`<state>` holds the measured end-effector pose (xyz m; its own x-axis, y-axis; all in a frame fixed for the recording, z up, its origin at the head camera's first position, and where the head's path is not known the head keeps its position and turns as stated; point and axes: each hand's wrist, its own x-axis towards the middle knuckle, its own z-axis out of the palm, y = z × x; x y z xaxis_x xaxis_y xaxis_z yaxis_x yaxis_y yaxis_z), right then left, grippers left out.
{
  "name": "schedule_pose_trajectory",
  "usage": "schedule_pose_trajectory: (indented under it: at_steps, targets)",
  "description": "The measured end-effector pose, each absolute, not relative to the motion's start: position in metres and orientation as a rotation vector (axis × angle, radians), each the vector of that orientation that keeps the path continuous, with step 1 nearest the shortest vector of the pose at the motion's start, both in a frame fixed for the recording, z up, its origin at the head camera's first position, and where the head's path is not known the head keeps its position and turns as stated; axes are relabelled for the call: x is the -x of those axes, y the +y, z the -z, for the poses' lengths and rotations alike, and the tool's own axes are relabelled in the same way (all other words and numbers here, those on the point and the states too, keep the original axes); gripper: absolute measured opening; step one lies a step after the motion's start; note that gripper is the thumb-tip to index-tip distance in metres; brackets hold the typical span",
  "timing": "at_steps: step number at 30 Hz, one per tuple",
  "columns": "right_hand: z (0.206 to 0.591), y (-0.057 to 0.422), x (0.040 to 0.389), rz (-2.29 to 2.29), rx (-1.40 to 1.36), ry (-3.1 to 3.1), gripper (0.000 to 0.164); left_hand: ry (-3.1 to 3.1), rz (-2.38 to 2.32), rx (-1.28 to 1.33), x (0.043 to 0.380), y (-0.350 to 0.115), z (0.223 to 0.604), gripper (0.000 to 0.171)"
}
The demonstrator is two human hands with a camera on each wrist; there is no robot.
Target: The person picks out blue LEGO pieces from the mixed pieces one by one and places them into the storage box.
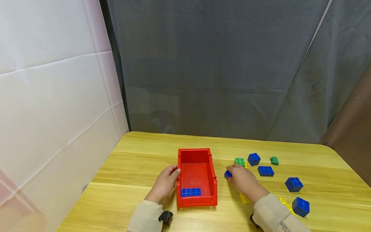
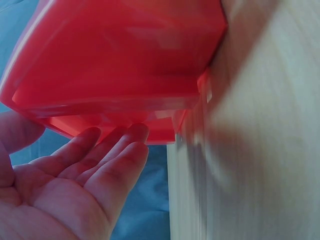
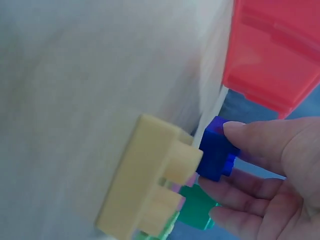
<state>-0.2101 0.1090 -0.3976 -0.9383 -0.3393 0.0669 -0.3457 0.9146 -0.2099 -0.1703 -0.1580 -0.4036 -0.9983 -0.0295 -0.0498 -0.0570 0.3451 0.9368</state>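
Observation:
My left hand (image 1: 164,184) grips the left side of a red plastic bin (image 1: 197,175), thumb over the rim. In the left wrist view its fingers lie under the outer lip of the bin. Blue studded bricks (image 1: 190,192) lie at the near end inside the bin. To the right of it, my right hand (image 1: 246,183) pinches a small blue brick (image 3: 215,152) between thumb and fingers, low over the table. Close beyond those fingers is a green brick (image 1: 239,161) with a yellow piece beside it. A yellow brick (image 1: 244,199) is partly hidden under the right forearm.
On the right of the wooden table (image 1: 139,154) lie several blue bricks (image 1: 294,184), a small dark green brick (image 1: 274,160) and a yellow studded piece (image 1: 287,206) near the right sleeve. A grey curtain (image 1: 203,71) hangs behind the table, and a white one (image 1: 58,96) on the left.

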Motion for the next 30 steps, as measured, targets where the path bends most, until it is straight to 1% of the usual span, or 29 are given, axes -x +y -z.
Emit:
schedule_pose_trajectory:
  at_steps: [12,20,30]
  targets:
    - [0.381,0.110,0.203,-0.335,-0.568,-2.992,0.035,2.559,-1.801,0.057,0.169,-0.158,0.401,0.040]
    - [0.376,0.103,0.199,-0.414,-0.613,-2.912,0.038,2.551,-1.798,0.073,0.168,-0.158,0.403,0.040]
    - [0.361,0.096,0.190,-0.407,-0.629,-2.833,0.040,2.559,-1.809,0.058,0.168,-0.158,0.404,0.040]
